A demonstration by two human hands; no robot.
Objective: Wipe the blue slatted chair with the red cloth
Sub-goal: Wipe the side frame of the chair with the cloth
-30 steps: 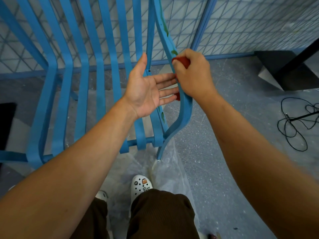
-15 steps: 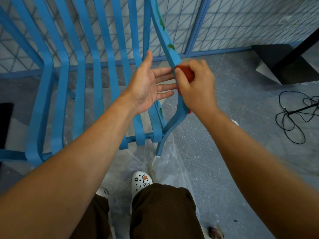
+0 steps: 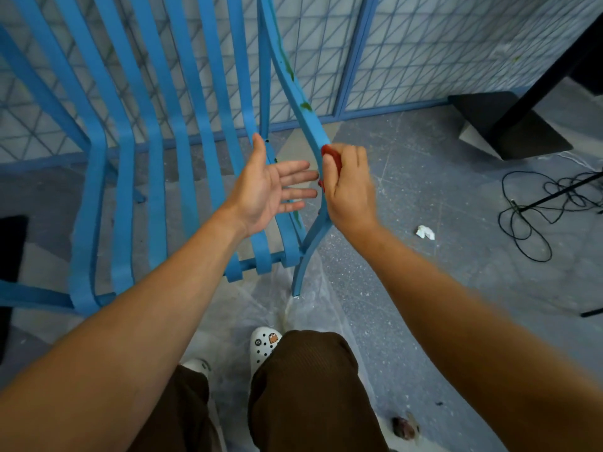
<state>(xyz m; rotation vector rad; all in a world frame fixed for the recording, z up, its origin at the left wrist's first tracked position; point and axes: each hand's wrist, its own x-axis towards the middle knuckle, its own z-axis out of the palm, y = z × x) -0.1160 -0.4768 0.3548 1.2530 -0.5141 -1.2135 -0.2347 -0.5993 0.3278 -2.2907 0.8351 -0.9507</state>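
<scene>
Reaching forward from the bottom corners, both bare forearms meet at the chair's [image 3: 182,164] right edge. Nearest, below the arms, a white clog [image 3: 265,345] and brown trousers [image 3: 313,393] stand on clear plastic sheeting [image 3: 313,308] spread under the chair's front leg. The left hand [image 3: 270,190] is palm up with fingers spread and straight, its fingertips just beside the curved side rail [image 3: 310,125] and holding nothing. The right hand [image 3: 349,187] curls around the red cloth [image 3: 332,158], pressing it against that rail from the outer side; only a small part of the cloth shows between thumb and fingers. Green smears mark the rail higher up. Right of the rail the grey speckled floor [image 3: 424,197] lies open, with a crumpled white scrap [image 3: 425,232] and, farther out, a black cable [image 3: 535,216] in loose loops. Beyond stand a dark stand base [image 3: 509,125] and a wire-grid partition [image 3: 440,50].
</scene>
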